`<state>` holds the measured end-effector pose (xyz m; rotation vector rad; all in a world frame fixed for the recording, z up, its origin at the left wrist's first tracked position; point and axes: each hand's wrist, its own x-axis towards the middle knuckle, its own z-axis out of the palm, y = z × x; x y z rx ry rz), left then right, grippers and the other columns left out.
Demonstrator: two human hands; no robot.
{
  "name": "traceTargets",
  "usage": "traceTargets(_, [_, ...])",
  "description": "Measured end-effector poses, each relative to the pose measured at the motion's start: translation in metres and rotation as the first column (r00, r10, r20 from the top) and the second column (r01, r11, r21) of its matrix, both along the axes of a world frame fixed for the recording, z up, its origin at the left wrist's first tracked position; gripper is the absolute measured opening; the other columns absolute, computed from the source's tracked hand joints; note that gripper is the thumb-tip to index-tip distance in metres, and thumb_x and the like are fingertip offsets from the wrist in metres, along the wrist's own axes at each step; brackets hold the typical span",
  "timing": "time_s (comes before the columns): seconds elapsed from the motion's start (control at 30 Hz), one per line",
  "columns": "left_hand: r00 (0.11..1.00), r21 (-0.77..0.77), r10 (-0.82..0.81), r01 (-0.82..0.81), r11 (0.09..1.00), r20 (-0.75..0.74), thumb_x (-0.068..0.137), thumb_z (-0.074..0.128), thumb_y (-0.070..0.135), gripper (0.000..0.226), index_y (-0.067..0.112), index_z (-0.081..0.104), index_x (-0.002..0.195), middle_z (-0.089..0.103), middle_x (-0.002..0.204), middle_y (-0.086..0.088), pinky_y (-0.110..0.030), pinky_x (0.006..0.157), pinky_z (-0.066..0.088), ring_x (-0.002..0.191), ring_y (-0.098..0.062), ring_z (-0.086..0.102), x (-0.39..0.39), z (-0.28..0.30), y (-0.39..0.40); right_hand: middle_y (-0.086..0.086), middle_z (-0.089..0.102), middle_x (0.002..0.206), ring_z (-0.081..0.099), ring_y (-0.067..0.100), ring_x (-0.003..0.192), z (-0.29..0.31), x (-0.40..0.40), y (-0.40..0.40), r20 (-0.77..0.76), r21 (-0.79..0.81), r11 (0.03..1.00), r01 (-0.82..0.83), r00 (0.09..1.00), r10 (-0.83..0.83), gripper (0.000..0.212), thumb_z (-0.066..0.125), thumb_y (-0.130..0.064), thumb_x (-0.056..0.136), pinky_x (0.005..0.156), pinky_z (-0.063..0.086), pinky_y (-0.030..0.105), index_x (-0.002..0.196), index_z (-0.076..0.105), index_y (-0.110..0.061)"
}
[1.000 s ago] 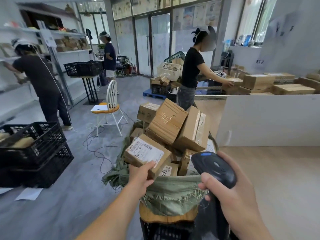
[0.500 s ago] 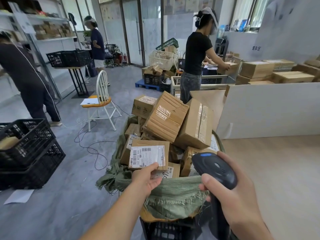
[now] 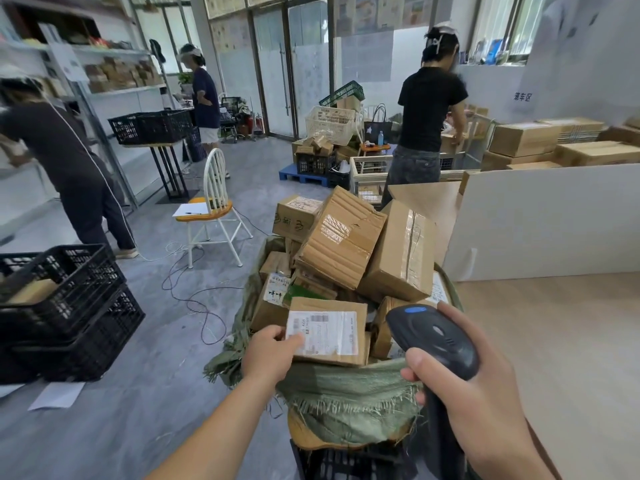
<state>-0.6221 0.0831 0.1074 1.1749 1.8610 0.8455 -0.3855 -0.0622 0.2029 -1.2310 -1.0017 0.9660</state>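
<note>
- Over the open green sack [image 3: 346,400], the left hand [image 3: 273,351] pinches the near left corner of a labelled parcel [image 3: 329,332]. Its thumb lies on the white label and the bare forearm reaches in from lower left.
- The right hand [image 3: 478,403] is wrapped round the handle of a black scanner [image 3: 433,337], forefinger curled across the front. The scanner's head hangs just right of the parcel, not touching it.
- The parcel lies label up at the near edge of the heap inside the sack.
- One scanner and one held parcel; three bigger boxes [image 3: 343,237] top the heap behind, with smaller ones jammed beneath.
- Two black crates [image 3: 69,306] are stacked at left, and one white chair [image 3: 214,188] has paper [image 3: 190,209] on its seat. Three other people [image 3: 429,109] stand working.
- The grey floor [image 3: 138,427] carries a loose cable [image 3: 194,292]. A white board [image 3: 540,220] stands to the right, shelves [image 3: 114,74] line the left wall, and glass doors [image 3: 291,74] close the back.
</note>
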Motion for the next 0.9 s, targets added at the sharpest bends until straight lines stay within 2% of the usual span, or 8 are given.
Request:
traceTargets(0.1, [0.994, -0.013, -0.093, 0.093, 0.996, -0.063, 0.093, 0.068, 0.036, 0.011, 0.027, 0.066, 0.088, 0.071, 0.085, 0.000, -0.036, 0.064, 0.052, 0.072, -0.023, 0.065, 0.004, 0.005, 0.001, 0.002, 0.076, 0.109, 0.076, 0.031, 0.089, 0.002, 0.000, -0.004, -0.005, 0.004, 1.000, -0.004, 1.000, 0.004, 0.067, 0.088, -0.007, 0.070, 0.056, 0.060, 0.037, 0.119, 0.065, -0.047])
traceTargets(0.3, [0.970, -0.072, -0.190, 0.180, 0.981, -0.151, 0.089, 0.067, 0.048, 0.035, 0.021, 0.067, 0.111, 0.072, 0.101, 0.000, -0.036, 0.067, 0.052, 0.080, -0.022, 0.066, 0.006, 0.008, 0.007, 0.000, 0.076, 0.109, 0.076, 0.035, 0.085, 0.003, 0.009, -0.014, 0.013, 0.013, 0.999, 0.051, 0.999, -0.051, 0.068, 0.088, -0.003, 0.070, 0.054, 0.061, 0.040, 0.119, 0.067, -0.045])
traceTargets(0.47, [0.941, 0.005, -0.152, 0.161, 0.987, -0.303, 0.091, 0.063, 0.057, 0.069, 0.019, 0.048, 0.147, 0.055, 0.146, 0.000, -0.038, 0.093, 0.046, 0.128, -0.025, 0.056, 0.014, 0.020, 0.006, 0.007, 0.076, 0.107, 0.075, 0.036, 0.083, 0.004, 0.018, -0.024, 0.026, 0.024, 0.996, 0.082, 0.996, -0.083, 0.065, 0.087, -0.002, 0.071, 0.052, 0.059, 0.037, 0.114, 0.069, -0.047])
traceTargets(0.57, [0.932, 0.049, -0.132, 0.157, 0.986, -0.337, 0.092, 0.057, 0.060, 0.066, 0.021, 0.050, 0.145, 0.056, 0.143, -0.001, -0.034, 0.081, 0.042, 0.122, -0.025, 0.057, 0.022, 0.026, 0.004, 0.007, 0.077, 0.103, 0.076, 0.034, 0.085, 0.008, 0.022, -0.030, 0.028, 0.023, 0.995, 0.101, 0.994, -0.102, 0.063, 0.087, -0.003, 0.071, 0.053, 0.058, 0.032, 0.104, 0.070, -0.054])
traceTargets(0.67, [0.908, 0.193, -0.062, 0.155, 0.969, -0.413, 0.094, 0.057, 0.053, 0.057, 0.021, 0.052, 0.141, 0.052, 0.141, -0.002, -0.035, 0.082, 0.046, 0.118, -0.023, 0.056, 0.028, 0.032, 0.000, 0.004, 0.076, 0.108, 0.076, 0.035, 0.088, 0.008, 0.026, -0.035, 0.019, 0.022, 0.991, 0.130, 0.991, -0.130, 0.062, 0.088, -0.005, 0.071, 0.053, 0.058, 0.033, 0.110, 0.068, -0.049])
traceTargets(0.73, [0.846, 0.400, -0.057, 0.309, 0.863, -0.530, 0.094, 0.064, 0.038, 0.048, 0.014, 0.059, 0.135, 0.053, 0.132, -0.004, -0.039, 0.085, 0.050, 0.119, -0.025, 0.054, 0.034, 0.033, -0.002, 0.005, 0.076, 0.108, 0.076, 0.035, 0.086, 0.007, 0.030, -0.039, 0.007, 0.024, 0.987, 0.160, 0.987, -0.160, 0.064, 0.089, -0.004, 0.071, 0.053, 0.058, 0.033, 0.115, 0.066, -0.045])
traceTargets(0.8, [0.758, 0.544, -0.066, 0.522, 0.657, -0.649, 0.090, 0.066, 0.030, 0.043, 0.008, 0.064, 0.126, 0.055, 0.120, -0.005, -0.039, 0.084, 0.054, 0.110, -0.026, 0.055, 0.049, 0.034, -0.002, 0.005, 0.077, 0.106, 0.076, 0.035, 0.084, 0.007, 0.034, -0.043, -0.004, 0.023, 0.981, 0.193, 0.981, -0.193, 0.067, 0.089, -0.005, 0.070, 0.053, 0.058, 0.033, 0.120, 0.065, -0.042])
traceTargets(0.9, [0.696, 0.571, -0.117, 0.663, 0.483, -0.709, 0.088, 0.053, 0.036, 0.045, 0.007, 0.067, 0.120, 0.058, 0.112, -0.006, -0.039, 0.082, 0.054, 0.102, -0.026, 0.056, 0.085, 0.044, -0.006, 0.004, 0.077, 0.107, 0.076, 0.036, 0.082, 0.007, 0.046, -0.055, -0.028, 0.032, 0.969, 0.246, 0.969, -0.245, 0.070, 0.089, -0.004, 0.070, 0.052, 0.057, 0.034, 0.125, 0.064, -0.039])
